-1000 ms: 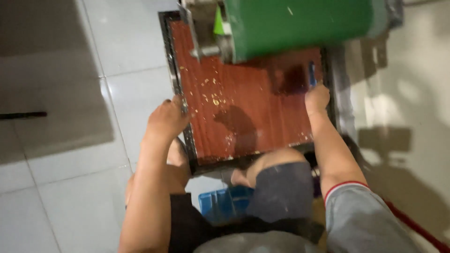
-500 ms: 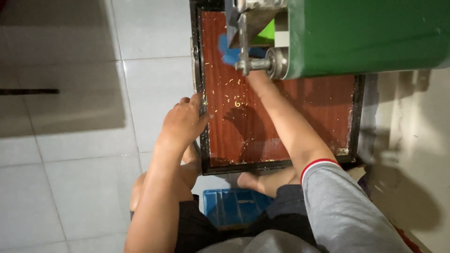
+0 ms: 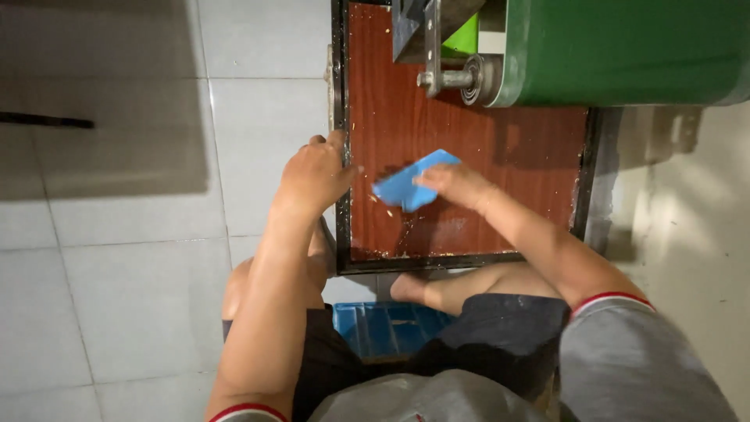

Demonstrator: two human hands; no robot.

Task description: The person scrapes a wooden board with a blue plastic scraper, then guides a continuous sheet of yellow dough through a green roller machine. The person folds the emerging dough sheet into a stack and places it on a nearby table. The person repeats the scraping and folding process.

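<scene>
My right hand (image 3: 457, 184) presses a flat blue scraper-like piece (image 3: 408, 184) against the reddish-brown board (image 3: 516, 180), which has a dark metal frame. Small pale crumbs lie on the board near the blue piece and along its front edge. My left hand (image 3: 314, 173) grips the left edge of the board's frame. A green machine (image 3: 617, 48) with a metal shaft and a grey chute sits on the far part of the board.
I sit on a blue crate (image 3: 383, 327) with my knees on both sides of the board's near edge. White floor tiles (image 3: 117, 258) spread to the left, with a thin dark rod (image 3: 43, 119) lying at far left. A pale wall or ledge runs along the right.
My right hand has come back from under the machine's chute toward me, dragging the blue piece over the board. My left hand has kept hold of the frame's left edge.
</scene>
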